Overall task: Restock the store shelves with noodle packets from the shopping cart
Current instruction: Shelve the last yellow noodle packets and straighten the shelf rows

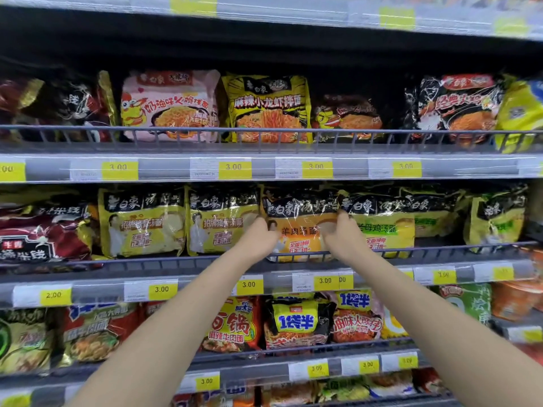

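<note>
My left hand (258, 235) and right hand (342, 235) both grasp the orange noodle packet (299, 230), fingers (340, 215) curled round its two side edges, one hand per side, neither nearer. Packet sits between my fingers, upright, face toward me, long axis running up-down, bottom edge just behind the wire rail (176, 261) of the middle shelf. Yellow packet (221, 221) touches on left, green one (382, 224) on right. Next move, I'd guess: push straight back into the slot.
</note>
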Available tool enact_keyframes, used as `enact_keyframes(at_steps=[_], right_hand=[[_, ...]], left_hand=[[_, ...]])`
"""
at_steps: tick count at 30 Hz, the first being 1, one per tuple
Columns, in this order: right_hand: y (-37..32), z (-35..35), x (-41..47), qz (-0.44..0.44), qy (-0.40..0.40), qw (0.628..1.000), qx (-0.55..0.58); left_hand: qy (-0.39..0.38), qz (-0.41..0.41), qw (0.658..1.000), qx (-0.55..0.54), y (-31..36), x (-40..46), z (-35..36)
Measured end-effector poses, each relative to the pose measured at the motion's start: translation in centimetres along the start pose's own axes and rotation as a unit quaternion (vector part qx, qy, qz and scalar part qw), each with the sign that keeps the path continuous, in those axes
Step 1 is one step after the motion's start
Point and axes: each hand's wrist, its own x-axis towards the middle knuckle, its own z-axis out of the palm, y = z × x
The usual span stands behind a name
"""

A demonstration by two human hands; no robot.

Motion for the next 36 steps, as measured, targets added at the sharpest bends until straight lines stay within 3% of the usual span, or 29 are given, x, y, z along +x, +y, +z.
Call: enact_keyframes(at_steps=[6, 12, 16, 24, 27, 29, 30, 32, 34, 36], right_hand=[[0.9, -1.5, -0.4, -0.045, 0.014, 0.996, -0.077], [0.4, -3.0, 0.2, -0.109, 0.006, 0.967, -0.23], [0.2, -3.0, 0.9, -0.12, -0.022, 0.969, -0.215], [0.4, -1.6, 1.4, -0.158, 0.003, 0.966, -0.204], [1.1, -3.2, 0.4, -0.169, 0.039, 0.965, -0.195], [2.3, -4.9, -0.2, -0.153, 0.099, 0.969, -0.168], [3.1, -5.8, -0.4, -0.132, 0.131, 0.968, -0.169], [5.0, -7.5, -0.2, -0.079, 0.18, 0.959, -0.203], [7.1, -8.7, 0.4, -0.023, 0.188, 0.958, -0.215], [8.7, -9.5, 1.2, 0.036, 0.164, 0.967, -0.19]], left_hand=[[0.061, 0.069, 0.988, 0.125, -0.2, 0.3, -1.1], [-0.023, 0.106, 0.97, 0.219, -0.2, 0.8, -1.1], [-0.008, 0.102, 0.964, 0.247, 0.0, 1.3, -0.4], [0.048, 0.078, 0.953, 0.289, -0.6, 1.9, 0.3], [0.117, 0.037, 0.912, 0.392, 1.3, 0.3, 0.7], [0.182, 0.09, 0.881, 0.427, 3.4, -1.2, 1.7], [0.194, 0.147, 0.888, 0.391, 4.4, -1.8, 2.6], [0.122, 0.22, 0.936, 0.248, 6.4, -2.2, 5.2], [0.008, 0.163, 0.981, 0.11, 8.2, -1.9, 7.9], [-0.059, 0.07, 0.996, 0.021, 9.4, -1.2, 10.1]])
